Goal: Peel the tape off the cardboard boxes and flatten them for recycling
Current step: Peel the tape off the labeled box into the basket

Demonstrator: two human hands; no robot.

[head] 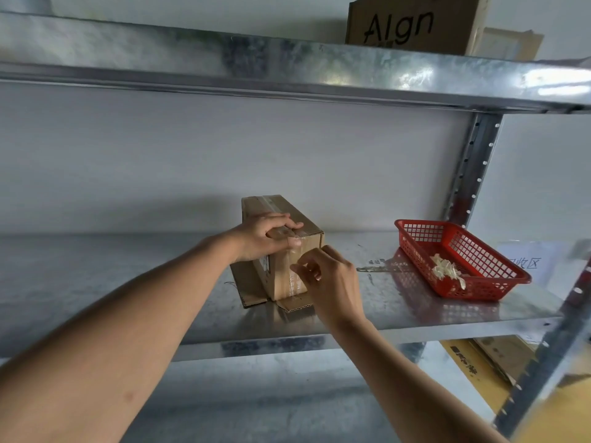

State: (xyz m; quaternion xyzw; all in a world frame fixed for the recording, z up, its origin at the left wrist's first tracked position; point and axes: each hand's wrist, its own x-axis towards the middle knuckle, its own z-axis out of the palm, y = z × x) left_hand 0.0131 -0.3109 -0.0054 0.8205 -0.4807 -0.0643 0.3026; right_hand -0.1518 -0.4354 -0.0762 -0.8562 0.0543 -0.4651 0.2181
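A small brown cardboard box [281,212] stands on the metal shelf [128,282], sealed with clear tape [292,279] along its top and down its near end. Its bottom flaps are splayed flat on the shelf. My left hand [267,236] lies across the top of the box and presses it down, fingers curled over the near edge. My right hand [326,276] is at the near end face, thumb and forefinger pinched at the clear tape strip there.
A red plastic basket [415,247] with crumpled tape pieces sits on the shelf to the right, beside a paper label [527,260]. A shelf upright [473,167] rises at the right. A printed carton [412,24] stands on the shelf above. Cardboard lies on the lower right.
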